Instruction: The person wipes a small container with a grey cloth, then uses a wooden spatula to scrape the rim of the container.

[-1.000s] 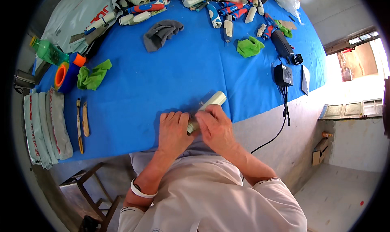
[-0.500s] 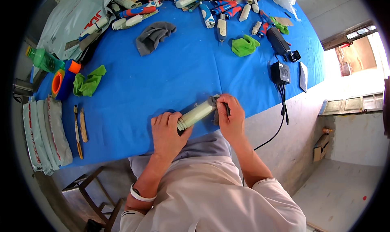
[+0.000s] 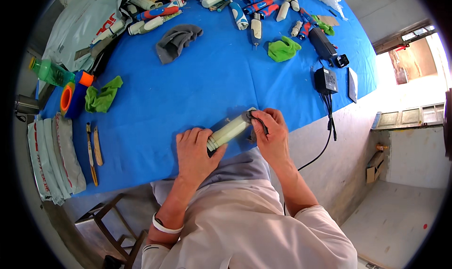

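Note:
A cream, tube-shaped device body [image 3: 230, 131] lies slantwise at the table's near edge, its right end pointing away from me. My left hand [image 3: 194, 151] is closed around its lower left end, where ringed grooves and a dark tip show. At the other end, my right hand [image 3: 272, 136] pinches a dark grey cloth [image 3: 249, 116] against the device. Part of that cloth hangs below the fingers. A dark, thin curved piece shows between the right thumb and fingers; whether it is cloth edge cannot be made out.
Many similar cream and red-blue devices [image 3: 238, 15] are heaped at the back. On the blue tablecloth [image 3: 188, 90] lie a grey cloth [image 3: 176, 42], green cloths [image 3: 283, 49], a brush [image 3: 90, 151] and a green bottle [image 3: 54, 72]. A black power adapter [image 3: 326, 80] trails cables off the right edge.
My right hand, with the grey cloth, has shifted slightly to the right at the device's far end. My left hand keeps its hold, and the whole view has moved a little.

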